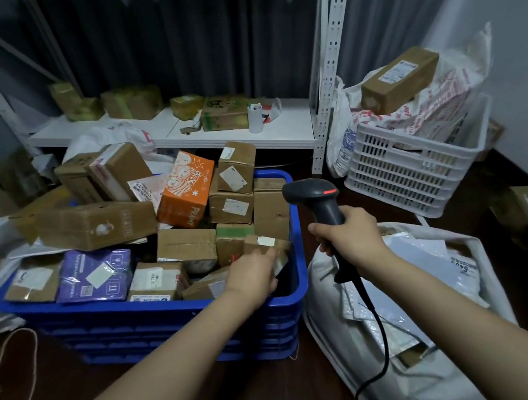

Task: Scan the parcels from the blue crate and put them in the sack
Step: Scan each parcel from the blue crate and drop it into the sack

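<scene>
The blue crate (pixel 156 311) stands on the floor left of centre, heaped with cardboard parcels, among them an orange box (pixel 185 190) and a purple packet (pixel 95 274). My left hand (pixel 254 275) reaches into the crate's near right corner and grips a small brown parcel (pixel 267 243) with a white label. My right hand (pixel 351 238) holds a black barcode scanner (pixel 318 197) upright by its handle, above the gap between crate and sack. The white sack (pixel 327 296) lies open at the right, with white mailers and packets inside.
A white crate (pixel 416 161) with bags and a long brown box (pixel 400 84) stands at the back right. White metal shelving (pixel 233 133) behind the blue crate carries more boxes. Loose boxes lie at the far left and far right. The scanner's cable (pixel 381 329) trails over the sack.
</scene>
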